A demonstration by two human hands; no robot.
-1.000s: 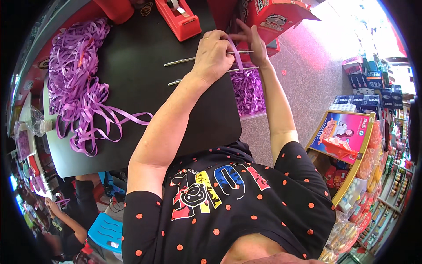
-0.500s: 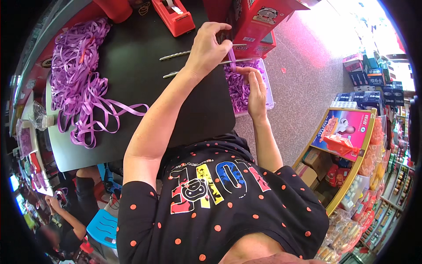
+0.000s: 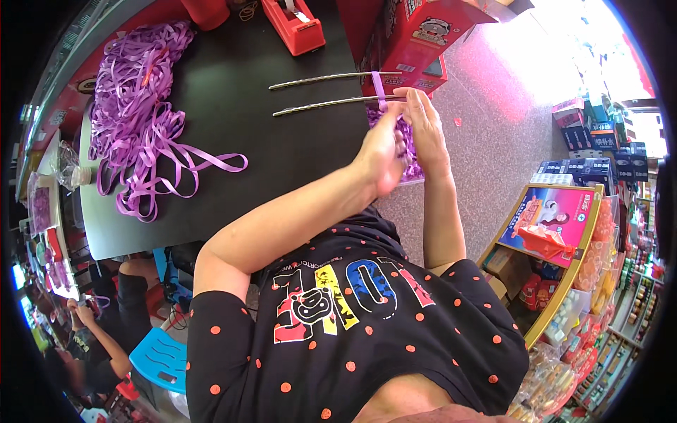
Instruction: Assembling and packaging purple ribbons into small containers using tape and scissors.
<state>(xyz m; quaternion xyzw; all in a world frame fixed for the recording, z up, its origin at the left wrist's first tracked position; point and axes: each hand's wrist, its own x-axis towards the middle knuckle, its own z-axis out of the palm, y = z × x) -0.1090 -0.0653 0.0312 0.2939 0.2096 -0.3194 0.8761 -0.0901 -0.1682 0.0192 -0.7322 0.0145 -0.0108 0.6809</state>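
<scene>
The person wears a black T-shirt [image 3: 338,338] with short sleeves. Small orange-red dots are spread over the whole shirt, also on the sleeves. Across the chest there are big block letters in red, yellow, blue and white, and a thin line of small white text runs beside them. Both forearms are bare from the sleeves up to the left hand [image 3: 384,151] and the right hand [image 3: 427,127]. No watch, ring or glove is visible.

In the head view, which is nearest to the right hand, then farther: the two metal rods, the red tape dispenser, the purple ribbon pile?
1. Metal rods: at the right hand's fingertips.
2. Red tape dispenser: table's far edge.
3. Purple ribbon pile: far left of table.
</scene>
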